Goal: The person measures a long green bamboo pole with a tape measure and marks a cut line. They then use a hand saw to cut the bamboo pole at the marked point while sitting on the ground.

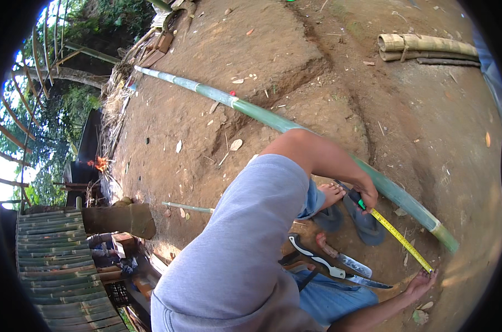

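My left hand (366,193) is closed around a tape measure, its green-and-black case (362,204) mostly hidden by the fingers. A yellow tape blade (397,237) stretches from it toward the lower right. My right hand (420,283) pinches the far end of that blade close to the ground. Alongside the tape, and apart from it, lies a long green bamboo pole (394,193), which runs diagonally from the upper left to the right. My left forearm crosses in front of its middle. Nearer me are a handsaw (317,258) with a black-and-white handle and a broad-bladed knife (355,265).
A dark sandal (367,224) lies by my bare foot (331,195). Cut bamboo pieces (428,45) are stacked at the upper right. A thin bamboo stick (189,207) lies left of my arm. Small fire (100,163) burns at the far left, above a bamboo-slat platform (57,265).
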Tool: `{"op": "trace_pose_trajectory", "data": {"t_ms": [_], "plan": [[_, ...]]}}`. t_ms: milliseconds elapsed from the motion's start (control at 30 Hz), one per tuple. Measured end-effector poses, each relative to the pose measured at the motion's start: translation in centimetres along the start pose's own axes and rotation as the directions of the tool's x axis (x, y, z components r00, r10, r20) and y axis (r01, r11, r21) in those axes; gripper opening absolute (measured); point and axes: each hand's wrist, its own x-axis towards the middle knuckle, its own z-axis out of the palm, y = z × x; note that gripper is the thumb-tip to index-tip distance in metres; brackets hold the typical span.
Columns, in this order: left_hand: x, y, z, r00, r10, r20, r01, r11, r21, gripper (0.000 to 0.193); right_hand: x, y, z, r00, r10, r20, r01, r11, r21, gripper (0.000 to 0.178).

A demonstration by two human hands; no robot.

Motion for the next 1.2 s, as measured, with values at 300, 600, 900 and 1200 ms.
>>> {"op": "trace_pose_trajectory", "data": {"t_ms": [300,600,900,1200], "plan": [[5.9,0.5,-5.0,0.935,0.355,-0.004,-0.349,0.921,0.174,0.031,-6.3,-2.1,1.5,0.901,-0.193,-0.389,-0.017,0.880,-0.475,0.056],[12.6,14.6,-6.4,0.974,-0.020,-0.228,0.048,0.992,0.119,0.046,-16.5,-5.0,2.7,0.745,-0.355,-0.565,-0.035,0.825,-0.564,0.040],[19.1,18.4,-9.8,0.967,-0.141,-0.213,0.159,0.985,0.071,0.042,-22.2,-6.6,4.1,0.631,-0.400,-0.665,-0.023,0.847,-0.531,0.039],[19.5,19.4,-8.8,0.961,-0.141,-0.238,0.173,0.978,0.117,0.039,-22.8,-6.8,2.7,0.608,-0.427,-0.669,-0.009,0.839,-0.544,0.042]]}}
